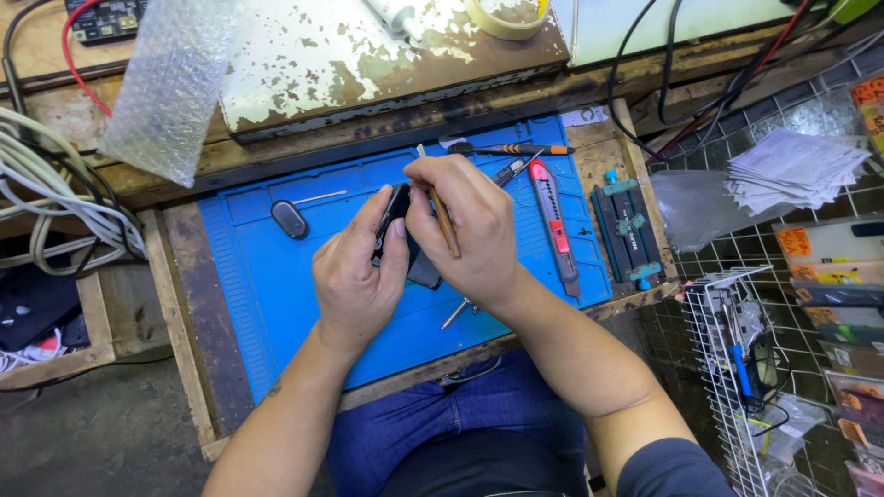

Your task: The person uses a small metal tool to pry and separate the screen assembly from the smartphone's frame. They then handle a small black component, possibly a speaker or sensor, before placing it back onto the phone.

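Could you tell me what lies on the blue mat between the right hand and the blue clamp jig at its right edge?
In the head view, a grey-and-red utility knife lies there.

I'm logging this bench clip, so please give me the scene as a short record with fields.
left hand: grips small black device
right hand: on the device, holding thin brown stick tool
surface: blue work mat
on mat: utility knife, black oval piece, blue clamp jig
above the mat: bubble wrap

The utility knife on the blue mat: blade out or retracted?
Cannot tell. The utility knife lies flat on the blue mat, untouched; its tip is too small to judge.
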